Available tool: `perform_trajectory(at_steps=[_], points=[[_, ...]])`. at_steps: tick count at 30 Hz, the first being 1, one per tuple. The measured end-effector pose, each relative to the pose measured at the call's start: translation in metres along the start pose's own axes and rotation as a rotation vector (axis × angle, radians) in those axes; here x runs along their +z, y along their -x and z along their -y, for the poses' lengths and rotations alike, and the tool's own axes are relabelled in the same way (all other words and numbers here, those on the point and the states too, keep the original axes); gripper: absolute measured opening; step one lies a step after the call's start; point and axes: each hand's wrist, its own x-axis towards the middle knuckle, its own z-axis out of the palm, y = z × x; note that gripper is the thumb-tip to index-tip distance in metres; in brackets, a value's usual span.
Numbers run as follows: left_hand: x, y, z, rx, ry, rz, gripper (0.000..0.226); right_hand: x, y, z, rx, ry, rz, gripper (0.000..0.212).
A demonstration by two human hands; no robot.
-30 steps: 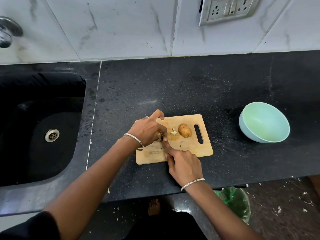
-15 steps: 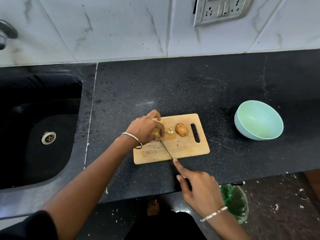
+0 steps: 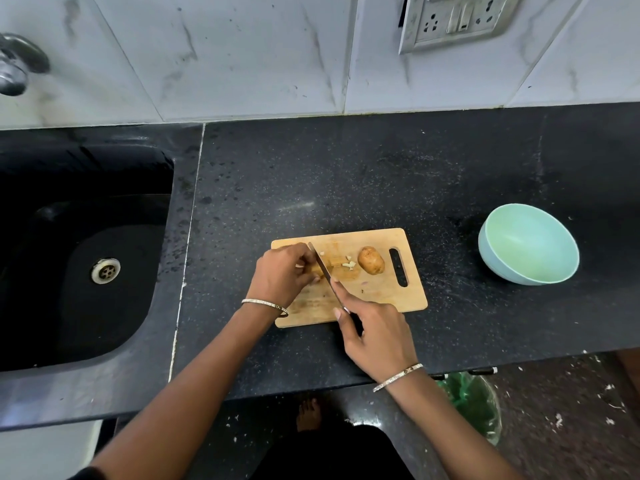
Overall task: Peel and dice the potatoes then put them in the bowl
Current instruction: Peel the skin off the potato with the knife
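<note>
**Asker:** Where is the potato you are cutting?

**Me:** The first potato [image 3: 315, 270] sits toward the left end of a wooden cutting board [image 3: 381, 299]. My left hand [image 3: 284, 271] curls over it and pins it down. Only a pale yellow sliver shows at my fingertips, so I cannot tell whether all its skin is off.

**Asker:** And the knife?

**Me:** My right hand [image 3: 377, 337] is wrapped round the handle, with the forefinger stretched along the top. The knife [image 3: 323, 268] runs slantwise away from me, and its blade rests on the potato just beside my left fingertips.

**Asker:** How much is done?

**Me:** Little, I judge. A few small pale bits [image 3: 349, 265] lie on the board just right of the blade. Whether they are dice or trimmings is too small to tell. Past them, near the board's handle slot, lies the second potato [image 3: 371, 260], whole and with its brown skin on. It has yet to be peeled and diced.

**Asker:** And the bowl?

**Me:** The pale green bowl [image 3: 526, 244] stands well to the right of the board on the black counter [image 3: 346, 174]. Nothing shows inside it, so all the moving of pieces is left to do.

**Asker:** What else is around?

**Me:** A dark sink [image 3: 86, 258] is on the left. A bin with a green liner [image 3: 474, 403] stands on the floor below the counter edge.
</note>
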Motion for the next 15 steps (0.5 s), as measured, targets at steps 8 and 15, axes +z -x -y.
perform_trajectory(at_steps=[8,15], points=[[0.002,-0.001,0.003,-0.008,0.007,-0.004,0.021,0.003,-0.003,0.005,-0.017,0.085,0.012,0.053],[0.002,0.001,0.000,-0.004,-0.025,-0.024,0.011,0.011,-0.028,0.014,0.015,0.110,0.033,0.053]])
